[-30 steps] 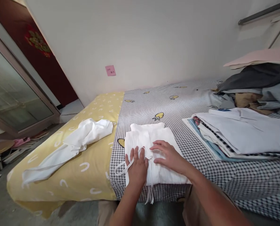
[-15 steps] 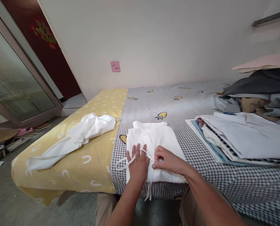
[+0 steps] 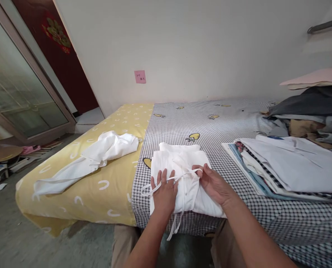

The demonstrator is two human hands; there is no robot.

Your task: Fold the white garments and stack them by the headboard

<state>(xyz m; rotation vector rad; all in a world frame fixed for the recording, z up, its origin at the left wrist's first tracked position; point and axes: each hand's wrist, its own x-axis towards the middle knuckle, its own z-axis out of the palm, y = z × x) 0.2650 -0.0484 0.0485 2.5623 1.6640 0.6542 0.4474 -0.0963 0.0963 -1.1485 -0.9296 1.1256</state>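
Pinching a string (image 3: 192, 171) at lower centre, the right hand (image 3: 216, 187) is near the left hand (image 3: 164, 196), spread on folded cloth (image 3: 166, 159).

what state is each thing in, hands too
Central white garment: folded
White cord: looped at left, pinched at right
Left hand: palm down, fingers spread
Right hand: pinching the cord
White garment on yellow sheet: loose, rumpled
Clothes stack at right: folded
Clothes heap behind it: piled
Pink note: stuck on wall

A square pink paper note (image 3: 140, 76) is on the far white wall (image 3: 199, 48). A dark-red door (image 3: 64, 67) stands far left.
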